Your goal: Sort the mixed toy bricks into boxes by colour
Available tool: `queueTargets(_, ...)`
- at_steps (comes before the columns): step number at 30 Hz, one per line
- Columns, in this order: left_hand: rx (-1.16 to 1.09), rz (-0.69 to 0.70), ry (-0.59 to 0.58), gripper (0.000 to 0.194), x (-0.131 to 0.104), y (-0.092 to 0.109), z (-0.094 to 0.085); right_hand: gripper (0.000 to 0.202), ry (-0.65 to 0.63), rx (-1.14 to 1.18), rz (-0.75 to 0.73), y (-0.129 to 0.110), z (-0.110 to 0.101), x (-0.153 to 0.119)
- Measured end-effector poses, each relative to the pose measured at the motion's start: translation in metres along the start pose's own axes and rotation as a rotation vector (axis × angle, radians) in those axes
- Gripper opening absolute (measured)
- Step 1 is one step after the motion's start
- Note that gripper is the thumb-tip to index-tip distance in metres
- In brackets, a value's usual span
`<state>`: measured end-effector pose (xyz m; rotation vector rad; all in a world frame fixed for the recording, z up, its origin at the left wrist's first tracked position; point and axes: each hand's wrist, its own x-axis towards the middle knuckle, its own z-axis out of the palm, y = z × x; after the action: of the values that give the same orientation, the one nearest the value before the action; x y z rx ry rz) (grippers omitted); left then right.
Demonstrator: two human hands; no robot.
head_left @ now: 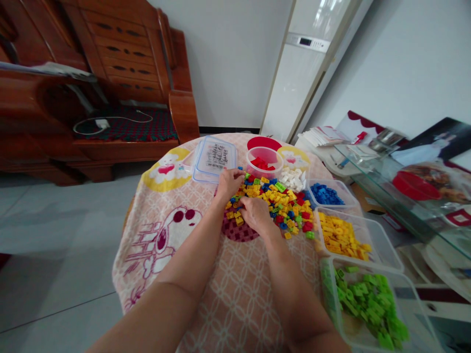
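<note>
A mixed pile of toy building bricks [281,201], in yellow, red, blue and green, lies on the round cloth-covered table. My left hand [230,182] is at the pile's far left edge, beside the lidded box, with thumb and fingers drawn together. Closer to me, my right hand [255,213] reaches into the left part of the pile, its fingers bent inward over the bricks. What either hand pinches is too small to make out. White bricks [293,179] form a separate heap behind the pile, next to a round tub [275,169] with red bricks inside.
A clear box with a blue-edged, handwritten lid [215,154] stands at the back left. Along the right edge are clear boxes of blue bricks [326,194], yellow bricks [342,235] and green bricks [368,299]. Beyond them is a glass-topped table [408,196].
</note>
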<state>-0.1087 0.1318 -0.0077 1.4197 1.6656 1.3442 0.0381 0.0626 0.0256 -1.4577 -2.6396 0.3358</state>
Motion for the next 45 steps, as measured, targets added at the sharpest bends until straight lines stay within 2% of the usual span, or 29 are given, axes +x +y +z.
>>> queueTargets(3,-0.011,0.004,0.006,0.027,0.001,-0.002,0.001,0.015,0.07,0.167,0.014,0.006,0.001,0.002)
queueTargets(6,-0.012,0.002,0.006,0.028,0.001,-0.003,0.0,0.008,0.193,0.438,0.041,0.019,0.0,0.003)
queueTargets(10,-0.003,-0.004,0.021,0.027,0.001,-0.002,0.0,0.014,0.434,0.832,0.177,0.045,-0.005,0.004)
queueTargets(13,0.007,-0.009,0.025,0.027,0.0,-0.002,0.0,0.026,0.684,1.044,0.342,0.068,-0.011,0.002)
queueTargets(19,0.033,0.002,0.039,0.026,-0.001,-0.001,0.0,0.032,1.244,1.174,0.55,0.11,-0.025,-0.006)
queueTargets(21,0.044,0.002,0.04,0.026,-0.001,0.0,-0.001,0.033,1.369,1.145,0.6,0.118,-0.028,-0.009)
queueTargets(23,0.046,-0.003,0.036,0.026,-0.002,0.001,0.0,0.036,1.417,1.113,0.615,0.123,-0.03,-0.011)
queueTargets(25,0.036,-0.017,0.031,0.027,-0.001,0.0,0.001,0.041,1.379,1.092,0.586,0.121,-0.029,-0.011)
queueTargets(27,0.019,-0.034,0.025,0.027,-0.001,-0.001,0.003,0.042,1.277,1.085,0.536,0.115,-0.026,-0.009)
queueTargets(33,-0.005,-0.029,0.019,0.027,0.001,-0.004,0.003,0.034,0.796,0.979,0.346,0.071,-0.011,0.001)
queueTargets(37,0.022,-0.005,0.016,0.027,0.0,-0.003,0.0,0.024,0.498,0.672,0.114,0.032,-0.004,0.003)
queueTargets(40,0.023,-0.01,0.013,0.026,-0.001,0.0,-0.002,0.025,0.302,0.419,-0.089,0.012,0.0,0.004)
queueTargets(45,0.045,-0.016,0.011,0.026,-0.001,0.003,-0.003,0.028,0.132,0.15,-0.326,0.002,0.012,0.005)
